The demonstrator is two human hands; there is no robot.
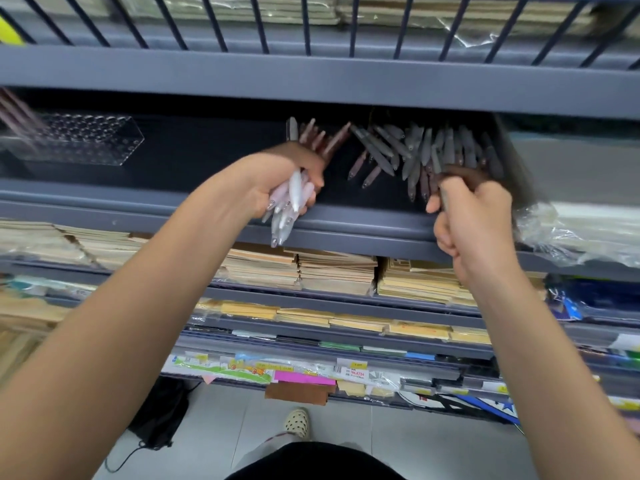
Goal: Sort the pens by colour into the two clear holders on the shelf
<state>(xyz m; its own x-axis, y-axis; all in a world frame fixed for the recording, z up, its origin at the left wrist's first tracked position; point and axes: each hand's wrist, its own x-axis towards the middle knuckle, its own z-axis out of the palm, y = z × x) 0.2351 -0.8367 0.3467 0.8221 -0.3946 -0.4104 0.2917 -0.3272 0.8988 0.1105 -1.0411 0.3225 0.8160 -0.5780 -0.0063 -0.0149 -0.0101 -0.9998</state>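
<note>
From the head camera, the left hand [287, 181] is closed tight round a bundle of pale pens [294, 199], pink and white. Their tips point down past the front lip of the shelf [207, 209], and their upper ends rise behind the fingers into shadow, where they look brownish. The right hand [474, 216] has its fingers curled and the thumb pressed in, pinching a single grey pen [443, 199] at the near edge of the heap of loose pens [415, 150]. These lie fanned on the dark shelf floor (mostly grey, with a few reddish ones among them).

One clear holder [79, 138] stands at the left of the same shelf, well apart from both hands. Its top is drilled with rows of holes, and some pinkish pens [17, 112] at its far left end are cut off and blurred. To the right of the heap a smeared dark edge hides whatever stands there, so I cannot make out a second holder.

On a lower shelf a white price label [356, 374] carries red print that seems to read "No.4734". The other tags are too small to read.
</note>
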